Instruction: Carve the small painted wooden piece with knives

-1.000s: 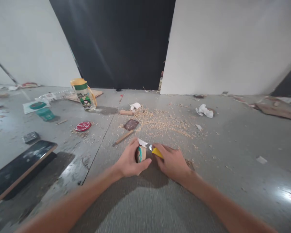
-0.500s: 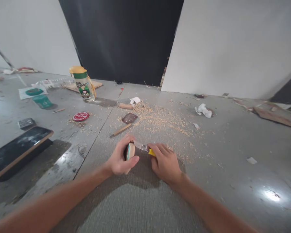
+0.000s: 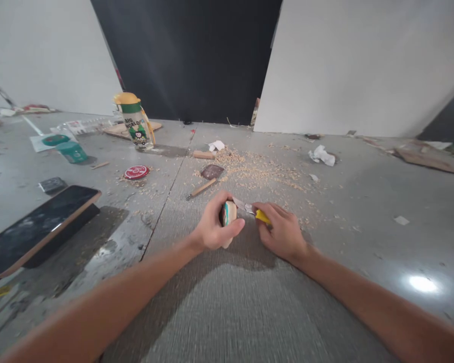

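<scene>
My left hand is closed around a small pale wooden block with a teal and brown marking on its side. A yellow-handled utility knife is gripped in my right hand, its blade pointing left at the top of the block. Whether the edge touches the wood I cannot tell. Just beyond my hands lie a slim wooden-handled tool with a metal tip, a brown square of what looks like sandpaper and a short wooden piece.
Wood shavings are scattered over the grey floor. To the left are a phone propped at a slant, a red round tin lid, a teal cup and a yellow-capped bottle. Crumpled tissue lies right.
Both hands, with the block and knife, appear farther right and higher in the picture. The whole scene has shifted too, so the camera has moved. Both grips look the same.
</scene>
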Tool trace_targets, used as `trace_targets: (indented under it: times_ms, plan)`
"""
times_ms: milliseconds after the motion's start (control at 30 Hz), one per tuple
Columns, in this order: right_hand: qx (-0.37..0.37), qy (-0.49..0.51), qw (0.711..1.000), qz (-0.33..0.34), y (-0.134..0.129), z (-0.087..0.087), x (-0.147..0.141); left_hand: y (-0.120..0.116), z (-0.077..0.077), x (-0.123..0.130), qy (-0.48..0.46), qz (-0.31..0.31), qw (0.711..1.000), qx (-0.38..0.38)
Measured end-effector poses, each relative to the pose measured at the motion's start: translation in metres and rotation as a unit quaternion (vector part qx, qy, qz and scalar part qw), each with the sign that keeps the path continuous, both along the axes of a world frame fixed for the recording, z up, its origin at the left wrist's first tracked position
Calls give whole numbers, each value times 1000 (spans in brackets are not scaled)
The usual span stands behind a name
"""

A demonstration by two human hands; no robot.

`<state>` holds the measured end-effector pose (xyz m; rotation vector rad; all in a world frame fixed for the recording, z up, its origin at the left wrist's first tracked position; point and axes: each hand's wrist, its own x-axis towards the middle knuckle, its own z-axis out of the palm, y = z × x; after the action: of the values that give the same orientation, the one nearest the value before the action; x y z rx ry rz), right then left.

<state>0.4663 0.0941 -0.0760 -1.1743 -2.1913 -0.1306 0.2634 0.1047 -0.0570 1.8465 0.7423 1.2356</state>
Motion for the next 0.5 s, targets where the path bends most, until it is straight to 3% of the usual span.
trace_targets:
  times_ms: [167,333,500]
  plan:
    - [-15,-4,1000,-13,-4,0,-5,-6,-5,0,5,16,1000,13]
    - [-19,-18,1000,-1,-4,-4,-2,-1,-19,5,14,100,994,48]
    - [-48,-2,999,-2,2,-4,2,6,-26,9,35,142,988,51]
